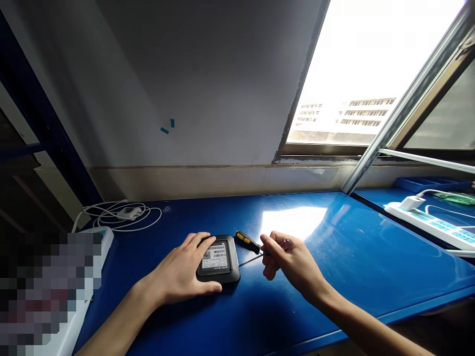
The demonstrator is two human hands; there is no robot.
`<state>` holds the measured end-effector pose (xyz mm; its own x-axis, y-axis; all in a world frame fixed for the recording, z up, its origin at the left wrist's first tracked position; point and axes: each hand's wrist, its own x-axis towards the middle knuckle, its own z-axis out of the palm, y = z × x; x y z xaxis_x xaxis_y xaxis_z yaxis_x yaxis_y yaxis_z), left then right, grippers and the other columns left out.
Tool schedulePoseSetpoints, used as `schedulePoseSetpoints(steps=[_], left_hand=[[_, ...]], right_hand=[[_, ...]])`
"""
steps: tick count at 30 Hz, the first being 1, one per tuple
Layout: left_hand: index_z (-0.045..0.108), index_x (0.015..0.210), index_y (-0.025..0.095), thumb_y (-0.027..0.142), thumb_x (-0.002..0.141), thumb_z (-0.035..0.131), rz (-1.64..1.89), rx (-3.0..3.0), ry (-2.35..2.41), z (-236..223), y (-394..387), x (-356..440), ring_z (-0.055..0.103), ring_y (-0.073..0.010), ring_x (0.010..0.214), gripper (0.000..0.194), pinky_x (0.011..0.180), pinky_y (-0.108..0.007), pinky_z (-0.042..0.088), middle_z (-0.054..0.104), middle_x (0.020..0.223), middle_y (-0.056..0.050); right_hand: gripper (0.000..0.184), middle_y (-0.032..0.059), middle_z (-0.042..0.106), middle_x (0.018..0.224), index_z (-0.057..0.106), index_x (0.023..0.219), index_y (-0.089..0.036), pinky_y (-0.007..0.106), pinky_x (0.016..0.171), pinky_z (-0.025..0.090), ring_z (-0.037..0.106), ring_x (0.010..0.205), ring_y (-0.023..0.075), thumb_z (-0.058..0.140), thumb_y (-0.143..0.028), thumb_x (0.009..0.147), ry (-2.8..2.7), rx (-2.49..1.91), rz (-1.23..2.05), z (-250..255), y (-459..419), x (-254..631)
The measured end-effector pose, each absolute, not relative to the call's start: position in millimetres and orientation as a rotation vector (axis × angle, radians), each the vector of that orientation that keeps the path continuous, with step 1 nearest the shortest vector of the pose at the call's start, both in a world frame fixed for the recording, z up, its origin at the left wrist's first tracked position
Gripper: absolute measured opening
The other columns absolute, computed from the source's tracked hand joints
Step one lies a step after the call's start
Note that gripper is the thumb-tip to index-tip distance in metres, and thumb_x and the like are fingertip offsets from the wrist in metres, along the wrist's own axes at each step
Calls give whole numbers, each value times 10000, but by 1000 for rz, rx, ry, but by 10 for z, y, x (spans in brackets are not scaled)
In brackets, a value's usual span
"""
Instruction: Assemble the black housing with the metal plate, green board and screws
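Note:
A flat black electronic device with rounded corners (233,259) lies on the blue table, its white printed label with a QR code facing up. My left hand (185,267) grips it from the left, fingers over the far edge and thumb along the near edge. To its right, my right hand (284,257) is closed around the handle of a screwdriver (251,260). That tool's thin shaft points left, its tip at the device's right side; most of the handle is hidden in my fingers. Just behind lies a second screwdriver with a black and yellow handle (247,241), its front end partly covered by my right hand.
A coiled white cable with an adapter (129,212) lies at the back left, near a white power strip (106,240). Another power strip (434,222) with plugged cords and a blue tray (432,184) are at the right. A metal post (371,148) rises by the window.

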<state>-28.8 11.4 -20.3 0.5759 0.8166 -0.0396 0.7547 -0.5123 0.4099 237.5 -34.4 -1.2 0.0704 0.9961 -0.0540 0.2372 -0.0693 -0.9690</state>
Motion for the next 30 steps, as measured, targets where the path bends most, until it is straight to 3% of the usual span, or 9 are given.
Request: schedulePoseSetpoints(steps=[12,22,30], left_hand=[[421,1567,236,678,734,777,224,2447,1272,-207,122,-289,437,-378,1451,1008,1157,-512,471,433,1611,-118],[432,1557,272,725,722,770,278,2430,1235,-204,127,-308,455,-401,1433,1009,1141,-540,479,449,1599,-113],[413,1566,245,717,748,755,261,2405,1255,-205,128,-300,422,-384,1463,1005,1184,-533,442,422,1616,-115]], right_hand=[[505,3,677,547,568,683,-183,237,427,505,667,412,162,620,-633,906,-1337,-1489,1136,8,-316,2322],[260,24,689,621,646,856,-150,185,498,568,652,486,101,706,-386,948,-684,-1455,1448,-230,-378,2408],[274,35,691,637,647,854,-146,178,510,586,661,501,99,731,-394,932,-537,-1410,1503,-259,-418,2434]])
